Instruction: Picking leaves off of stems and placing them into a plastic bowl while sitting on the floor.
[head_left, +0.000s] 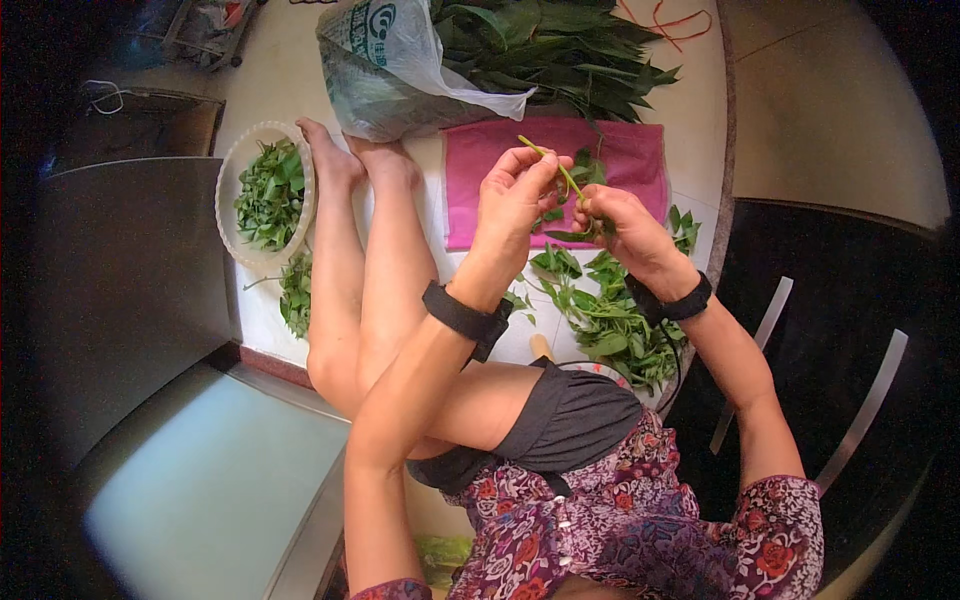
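Observation:
Between the fingers of my left hand (521, 184) is the upper part of a green leafy stem (561, 171). My right hand (621, 225) grips the same stem lower down, with dark leaves hanging under its fingers. Both hands are above a pink cloth (480, 187), on which some loose leaves lie. Below the cloth, to the right, a heap of leafy greens (619, 322) rests on the white tiles. A white scallop-edged basket (222, 217) of picked green leaves (271, 195) stands at the left, beyond my legs.
A printed plastic bag (390, 82) and a large pile of long-leaved greens (547, 52) lie past the cloth. Red string (667, 26) is at the top right. More greens (297, 296) lie beside my shin. Dark cabinet fronts with pale handles (862, 412) stand at the right.

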